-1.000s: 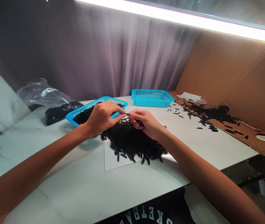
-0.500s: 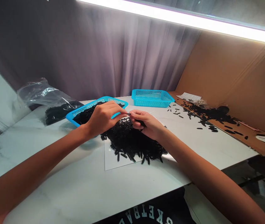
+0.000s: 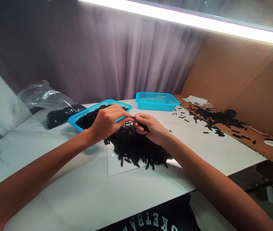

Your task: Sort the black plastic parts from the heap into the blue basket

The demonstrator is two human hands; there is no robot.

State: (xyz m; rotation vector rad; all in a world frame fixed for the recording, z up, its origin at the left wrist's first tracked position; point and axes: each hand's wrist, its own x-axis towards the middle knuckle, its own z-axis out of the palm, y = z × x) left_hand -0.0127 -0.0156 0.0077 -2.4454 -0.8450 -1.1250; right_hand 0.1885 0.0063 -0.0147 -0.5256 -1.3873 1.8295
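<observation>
Fingertip to fingertip, my left hand (image 3: pixel 109 120) and my right hand (image 3: pixel 149 126) pinch a small black strip (image 3: pixel 132 117) between them. The strip is thin and mostly covered by the fingers, so its exact kind does not show. Both hands hover over a heap of small black elongated pieces (image 3: pixel 138 146) lying on a white sheet (image 3: pixel 113 168). My left wrist passes in front of a blue basket (image 3: pixel 72 120) filled with similar black pieces. Something dark also shows under the curled fingers of my right hand.
Another blue basket (image 3: pixel 158 106) stands at the back. A clear plastic bag (image 3: pixel 47 96) with black contents lies at the left. More black pieces (image 3: pixel 219 118) are scattered on cardboard at the right, near a white paper (image 3: pixel 195 100). Cardboard (image 3: pixel 244 77) walls the right side.
Both hands stay in nearly the same place, with the strip still pinched between them. Only the fingertips have shifted slightly.
</observation>
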